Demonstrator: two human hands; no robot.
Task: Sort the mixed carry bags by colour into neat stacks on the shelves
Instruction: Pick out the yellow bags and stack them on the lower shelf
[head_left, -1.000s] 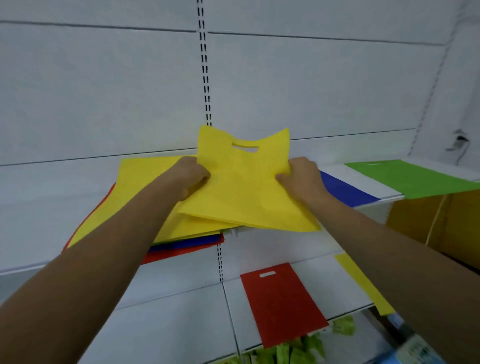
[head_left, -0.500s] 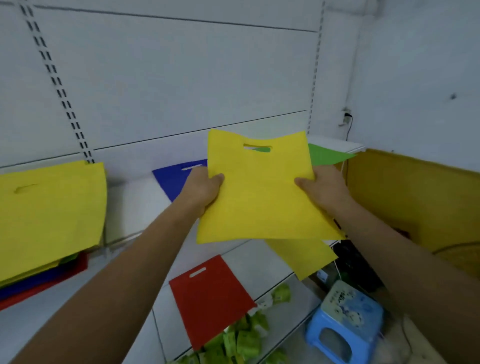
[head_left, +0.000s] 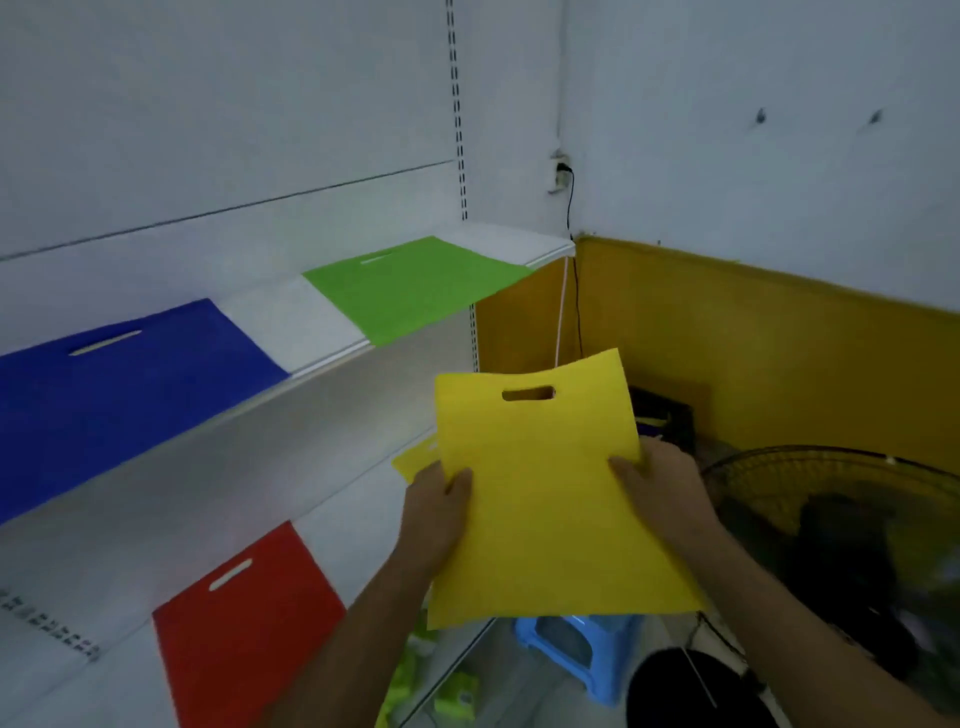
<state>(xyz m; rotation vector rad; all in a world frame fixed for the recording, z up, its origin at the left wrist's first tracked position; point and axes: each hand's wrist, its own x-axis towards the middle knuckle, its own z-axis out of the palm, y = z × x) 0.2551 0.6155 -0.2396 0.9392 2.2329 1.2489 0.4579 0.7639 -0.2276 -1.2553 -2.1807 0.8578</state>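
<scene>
I hold a yellow carry bag (head_left: 545, 499) flat in front of me, its handle slot pointing away. My left hand (head_left: 439, 512) grips its left edge and my right hand (head_left: 657, 493) grips its right edge, thumbs on top. Just beneath it, a corner of another yellow bag (head_left: 413, 460) lies on the lower shelf. On the upper shelf (head_left: 291, 322) lie a blue bag (head_left: 119, 384) at the left and a green bag (head_left: 410, 288) at the right. A red bag (head_left: 244, 618) lies on the lower shelf at the lower left.
A yellow partition (head_left: 769, 353) stands to the right of the shelving. A black fan (head_left: 852, 551) sits at the right, close to my right arm. A blue plastic stool (head_left: 582, 654) is on the floor below the bag. Green packets (head_left: 457, 691) lie under the lower shelf.
My view has swung right and down, away from the mixed pile. Both hands carried the yellow bag from upper-shelf height down to the right end of the lower shelf.
</scene>
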